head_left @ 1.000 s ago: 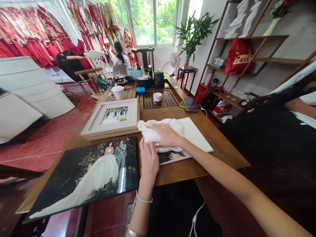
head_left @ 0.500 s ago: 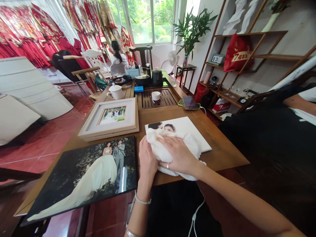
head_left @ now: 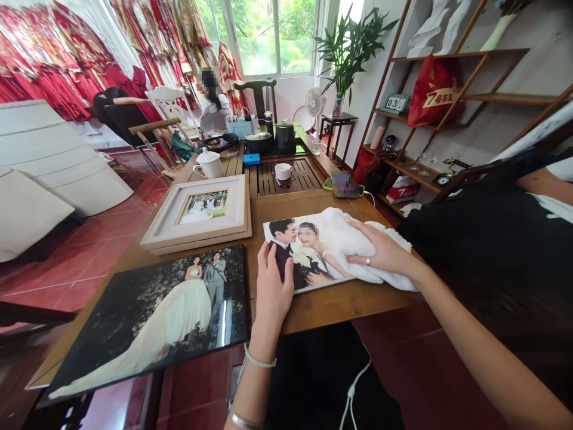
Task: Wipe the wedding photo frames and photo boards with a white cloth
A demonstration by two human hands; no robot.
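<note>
Right-hand grip (head_left: 385, 254) clasps a bunched, fluffy white cloth (head_left: 342, 234) over the right side of a white, rectangular couple-portrait panel (head_left: 308, 254), flat on the brown wooden table (head_left: 333, 304), left hand (head_left: 274, 289), fingers loosely spread, at the panel's left edge: light, even strokes and firm bracing advisable.

White cloth (head_left: 348, 240) hides part of the photo print (head_left: 308, 261).
</note>
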